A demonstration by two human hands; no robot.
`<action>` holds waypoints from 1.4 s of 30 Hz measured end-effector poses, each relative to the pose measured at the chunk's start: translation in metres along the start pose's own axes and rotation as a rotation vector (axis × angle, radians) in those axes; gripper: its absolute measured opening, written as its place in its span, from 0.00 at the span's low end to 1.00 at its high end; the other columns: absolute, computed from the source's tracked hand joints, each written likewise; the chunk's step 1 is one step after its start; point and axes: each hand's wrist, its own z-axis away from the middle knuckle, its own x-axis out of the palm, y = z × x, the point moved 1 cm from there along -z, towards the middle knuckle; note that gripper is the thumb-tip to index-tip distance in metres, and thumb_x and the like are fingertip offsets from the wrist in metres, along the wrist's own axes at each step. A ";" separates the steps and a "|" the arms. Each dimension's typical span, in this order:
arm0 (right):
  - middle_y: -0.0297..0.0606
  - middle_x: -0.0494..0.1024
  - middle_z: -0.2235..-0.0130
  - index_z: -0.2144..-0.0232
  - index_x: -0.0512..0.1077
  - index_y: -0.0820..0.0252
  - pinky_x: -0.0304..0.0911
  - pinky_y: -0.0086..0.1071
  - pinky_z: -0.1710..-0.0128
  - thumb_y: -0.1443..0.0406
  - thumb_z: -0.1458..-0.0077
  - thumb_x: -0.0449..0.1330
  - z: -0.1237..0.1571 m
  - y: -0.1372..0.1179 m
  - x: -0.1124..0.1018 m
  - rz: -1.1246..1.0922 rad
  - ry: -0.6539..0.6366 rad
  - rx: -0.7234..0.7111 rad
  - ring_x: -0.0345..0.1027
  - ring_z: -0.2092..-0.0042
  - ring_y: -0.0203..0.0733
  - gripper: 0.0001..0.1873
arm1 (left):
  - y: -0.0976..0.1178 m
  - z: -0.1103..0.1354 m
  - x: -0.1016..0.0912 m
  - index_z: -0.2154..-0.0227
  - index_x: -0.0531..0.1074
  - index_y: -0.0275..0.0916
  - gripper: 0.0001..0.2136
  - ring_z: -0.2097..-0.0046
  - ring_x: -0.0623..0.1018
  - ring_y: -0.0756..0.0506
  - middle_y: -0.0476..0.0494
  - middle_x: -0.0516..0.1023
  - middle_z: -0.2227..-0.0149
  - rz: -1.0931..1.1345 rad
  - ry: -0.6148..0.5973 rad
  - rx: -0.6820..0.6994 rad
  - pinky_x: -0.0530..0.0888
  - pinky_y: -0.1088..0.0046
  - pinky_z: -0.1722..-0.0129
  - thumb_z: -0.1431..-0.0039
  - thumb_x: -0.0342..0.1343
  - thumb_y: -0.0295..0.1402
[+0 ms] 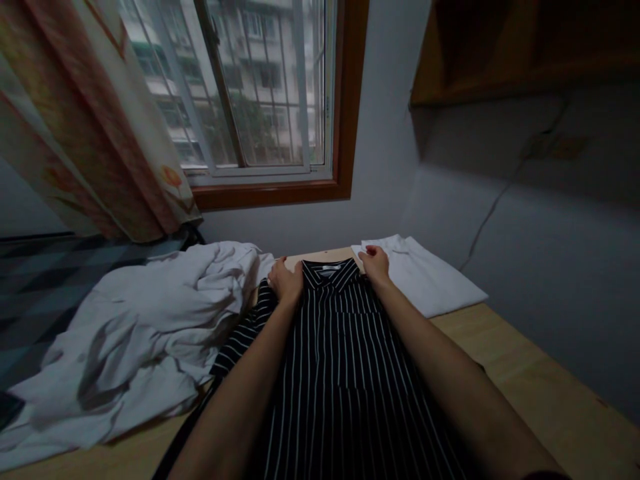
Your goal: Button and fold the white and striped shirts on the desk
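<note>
A black shirt with thin pale stripes (335, 360) lies front up on a wooden table (505, 353), running from the centre of the frame down to the bottom edge, its collar (330, 272) at the far end with a small light label inside the neck. The left hand (286, 281), just left of the frame's centre, is on the shoulder beside the collar, its thumb toward the collar and its fingers on the outer side. The right hand (376, 265), a little right of centre, is at the opposite shoulder, its fingers curled and the thumb near them, close to the edge of a folded white garment (425, 280). The light is dim and the hands are small, so I cannot tell whether either one is clamped on the cloth. The striped sleeve (245, 337) on the left slants toward the lower left, next to a rumpled heap of white cloth (155, 333) that fills much of the lower left. Behind it, at the left edge, is a checked cover (45, 287). A flowered curtain (85, 120) hangs at the upper left beside a barred window (260, 87) with a brown wooden frame, and a wooden shelf (480, 73) takes the upper right.
</note>
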 end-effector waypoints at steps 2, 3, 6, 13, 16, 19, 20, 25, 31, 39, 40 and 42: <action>0.47 0.77 0.53 0.53 0.71 0.65 0.64 0.31 0.55 0.59 0.49 0.60 -0.010 0.004 0.001 0.129 -0.129 0.024 0.71 0.54 0.43 0.22 | -0.005 -0.016 0.001 0.44 0.65 0.31 0.27 0.44 0.71 0.36 0.32 0.72 0.46 -0.086 -0.174 -0.032 0.66 0.62 0.46 0.41 0.54 0.44; 0.46 0.78 0.56 0.57 0.73 0.65 0.64 0.31 0.57 0.59 0.51 0.62 -0.012 0.007 0.004 0.161 -0.181 0.032 0.72 0.56 0.44 0.21 | -0.007 -0.022 0.003 0.44 0.65 0.31 0.28 0.46 0.72 0.36 0.32 0.74 0.48 -0.122 -0.260 -0.032 0.67 0.63 0.49 0.42 0.55 0.46; 0.42 0.80 0.65 0.69 0.76 0.63 0.64 0.30 0.62 0.62 0.53 0.65 -0.012 0.012 0.013 0.240 -0.296 0.041 0.73 0.61 0.44 0.10 | -0.013 -0.031 0.008 0.50 0.70 0.34 0.24 0.50 0.75 0.37 0.33 0.77 0.53 -0.242 -0.419 0.058 0.69 0.67 0.55 0.43 0.56 0.47; 0.44 0.76 0.52 0.55 0.72 0.59 0.61 0.33 0.55 0.67 0.40 0.50 -0.029 -0.014 0.016 0.354 -0.235 -0.010 0.69 0.51 0.46 0.14 | 0.001 -0.041 -0.003 0.60 0.71 0.37 0.16 0.59 0.77 0.43 0.39 0.79 0.61 -0.234 -0.316 0.282 0.68 0.72 0.62 0.34 0.46 0.44; 0.44 0.75 0.50 0.49 0.67 0.56 0.61 0.37 0.53 0.63 0.35 0.45 -0.032 -0.026 0.021 0.396 -0.193 -0.117 0.68 0.49 0.48 0.17 | 0.011 -0.047 -0.013 0.57 0.69 0.38 0.21 0.62 0.77 0.41 0.39 0.78 0.65 -0.343 -0.190 0.344 0.67 0.69 0.63 0.34 0.40 0.49; 0.46 0.73 0.50 0.46 0.63 0.56 0.60 0.39 0.51 0.60 0.33 0.42 -0.027 -0.029 0.033 0.525 -0.226 -0.336 0.67 0.49 0.49 0.19 | 0.011 -0.047 -0.017 0.53 0.67 0.37 0.23 0.60 0.77 0.38 0.36 0.77 0.61 -0.535 -0.140 0.399 0.68 0.66 0.61 0.35 0.41 0.51; 0.47 0.72 0.49 0.45 0.61 0.57 0.60 0.40 0.51 0.61 0.33 0.42 -0.024 -0.028 0.037 0.581 -0.259 -0.377 0.67 0.49 0.49 0.19 | 0.009 -0.045 -0.017 0.52 0.66 0.36 0.22 0.58 0.76 0.37 0.34 0.76 0.58 -0.597 -0.139 0.421 0.68 0.65 0.60 0.35 0.43 0.49; 0.54 0.67 0.45 0.46 0.63 0.64 0.58 0.40 0.47 0.62 0.37 0.51 -0.009 -0.016 0.038 0.724 -0.399 -0.361 0.63 0.45 0.52 0.19 | -0.002 -0.028 -0.012 0.52 0.69 0.33 0.14 0.46 0.69 0.33 0.30 0.71 0.50 -0.809 -0.158 0.516 0.63 0.57 0.50 0.35 0.43 0.31; 0.54 0.69 0.45 0.43 0.62 0.66 0.59 0.44 0.46 0.56 0.43 0.57 0.002 0.000 -0.028 0.679 -0.443 -0.373 0.63 0.44 0.56 0.29 | 0.012 0.004 -0.038 0.49 0.70 0.34 0.23 0.43 0.66 0.30 0.28 0.70 0.45 -0.811 -0.442 0.566 0.63 0.52 0.48 0.37 0.46 0.46; 0.50 0.77 0.56 0.44 0.65 0.67 0.68 0.43 0.55 0.55 0.50 0.62 0.060 0.082 -0.159 0.255 -0.555 -0.090 0.73 0.57 0.50 0.34 | 0.002 0.017 -0.166 0.53 0.71 0.33 0.24 0.50 0.71 0.29 0.28 0.74 0.53 -0.990 -0.320 0.619 0.66 0.52 0.53 0.41 0.50 0.49; 0.50 0.77 0.55 0.46 0.66 0.66 0.68 0.43 0.54 0.56 0.52 0.63 0.073 0.090 -0.168 0.203 -0.548 -0.063 0.73 0.56 0.51 0.33 | -0.004 0.018 -0.176 0.53 0.72 0.35 0.23 0.49 0.70 0.28 0.28 0.74 0.53 -1.005 -0.322 0.644 0.65 0.51 0.52 0.42 0.51 0.48; 0.50 0.76 0.53 0.48 0.67 0.63 0.67 0.44 0.51 0.57 0.53 0.63 0.101 0.101 -0.182 0.086 -0.555 -0.033 0.72 0.53 0.51 0.30 | -0.017 0.027 -0.187 0.51 0.71 0.38 0.21 0.44 0.66 0.28 0.30 0.71 0.47 -1.012 -0.326 0.718 0.61 0.50 0.48 0.45 0.55 0.44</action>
